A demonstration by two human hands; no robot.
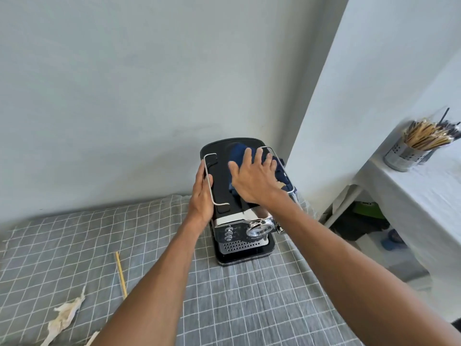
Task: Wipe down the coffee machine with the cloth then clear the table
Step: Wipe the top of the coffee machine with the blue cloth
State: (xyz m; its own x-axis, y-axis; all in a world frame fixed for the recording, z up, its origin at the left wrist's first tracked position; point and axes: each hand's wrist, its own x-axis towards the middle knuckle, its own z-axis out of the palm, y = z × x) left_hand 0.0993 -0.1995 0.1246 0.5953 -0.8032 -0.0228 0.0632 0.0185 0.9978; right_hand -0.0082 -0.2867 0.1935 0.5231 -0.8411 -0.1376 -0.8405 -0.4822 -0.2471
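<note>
- the coffee machine (243, 216) stands on the grey checked tablecloth (249, 308), at the far right part of the table, close to the wall corner.
- the right hand (254, 178) lies flat on the blue cloth (238, 152), with the fingers straight and spread, and it presses the cloth on the black top of the machine.
- the cloth is between the two metal rails on the top, and a part of it hangs over the right edge.
- the left hand (202, 196) rests against the left side of the machine, beside the left rail (209, 181); the fingers are nearly straight and the thumb is on the top edge.
- a thin wooden stick (120, 274) lies on the tablecloth, left of the machine and well apart from it.
- a crumpled white tissue (65, 315) lies near the left near edge, just beside the stick's near end.
- on another table at the right, a metal holder (401, 156) is full of chopsticks.
</note>
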